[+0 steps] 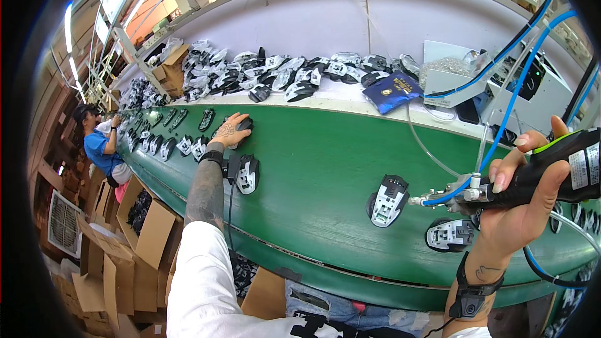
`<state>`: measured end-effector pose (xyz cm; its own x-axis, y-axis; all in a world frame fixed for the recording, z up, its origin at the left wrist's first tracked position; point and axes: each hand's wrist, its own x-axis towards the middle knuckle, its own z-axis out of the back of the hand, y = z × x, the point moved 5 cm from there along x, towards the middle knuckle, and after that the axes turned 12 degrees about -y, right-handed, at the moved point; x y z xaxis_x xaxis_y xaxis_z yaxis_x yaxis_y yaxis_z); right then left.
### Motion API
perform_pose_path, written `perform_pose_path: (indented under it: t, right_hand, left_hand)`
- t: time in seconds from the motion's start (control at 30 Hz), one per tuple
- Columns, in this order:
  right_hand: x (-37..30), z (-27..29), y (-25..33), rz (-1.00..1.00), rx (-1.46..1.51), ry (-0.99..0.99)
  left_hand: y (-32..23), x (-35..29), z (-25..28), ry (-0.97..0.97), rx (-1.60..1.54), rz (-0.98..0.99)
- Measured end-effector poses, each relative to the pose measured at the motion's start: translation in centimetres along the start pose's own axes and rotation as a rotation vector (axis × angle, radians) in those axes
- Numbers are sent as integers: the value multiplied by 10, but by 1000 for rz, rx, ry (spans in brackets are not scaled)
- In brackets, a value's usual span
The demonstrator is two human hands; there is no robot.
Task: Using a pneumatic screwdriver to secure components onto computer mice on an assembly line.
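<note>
My left hand (229, 131) reaches across the belt, its fingers curled over a dark computer mouse shell (243, 128) that they partly hide. My right hand (514, 225) is raised at the right, gripping a black and lime-green power screwdriver (554, 166). Its metal head points left, with a blue hose and a clear tube attached. Just left of that head, a black and white mouse shell (388, 200) lies on the belt. Below the tool is another mouse shell (449, 235), and one more shell (248, 174) sits beside my left wrist.
A green conveyor belt (313, 150) runs across, with rows of mouse parts (166, 148) at left. Piled shells (275, 75), a blue packet (393, 92) and a white bin (447, 78) line the back shelf. Cardboard boxes (155, 231) stand at lower left; a person (100, 144) works beyond them.
</note>
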<state>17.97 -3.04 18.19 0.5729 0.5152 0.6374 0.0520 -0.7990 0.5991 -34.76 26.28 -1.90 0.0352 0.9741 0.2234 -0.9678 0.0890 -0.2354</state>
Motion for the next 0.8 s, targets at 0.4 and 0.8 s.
perform_pose_path:
  t: [0.4, 0.8]
  right_hand:
    - [-2, -4, -2, 1, -30, 1]
    - [9, 12, 10, 27, 25, -32]
  left_hand:
    - [-16, -6, -11, 73, 53, 15]
    - [-268, -116, -67, 415, -1788, 666]
